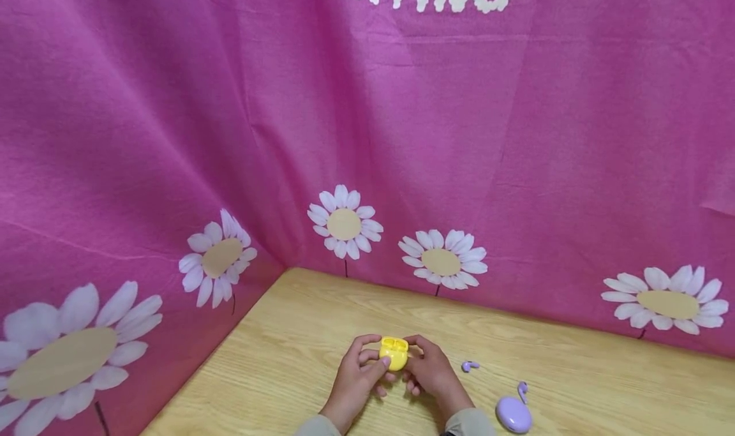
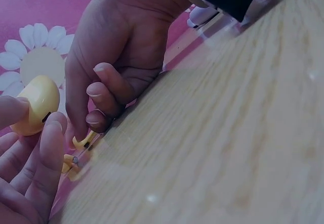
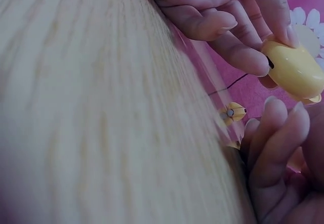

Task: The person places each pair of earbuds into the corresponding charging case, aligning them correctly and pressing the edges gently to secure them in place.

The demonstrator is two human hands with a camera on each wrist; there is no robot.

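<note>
A glossy yellow earbud case [image 1: 393, 357] is held up over the table with its lid raised and two wells showing. My left hand [image 1: 360, 375] grips it from the left, thumb [image 3: 287, 33] laid across its front. On the other side my right hand [image 1: 432, 367] holds its right edge with the index finger at the upper corner; the remaining fingers [image 2: 104, 100] curl loosely below. Beyond the hands, a yellow earbud [image 3: 233, 112] lies on the wood, and another yellow earbud [image 2: 83, 140] is partly hidden by my right fingers. The head view hides both.
To the right, a purple earbud [image 1: 469, 366] lies on the wooden table [image 1: 620, 385]. A second purple earbud [image 1: 522, 391] touches or overlaps the rounded purple case [image 1: 513, 414]. Pink cloth [image 1: 517, 136] with printed daisies borders the table's back and left edges.
</note>
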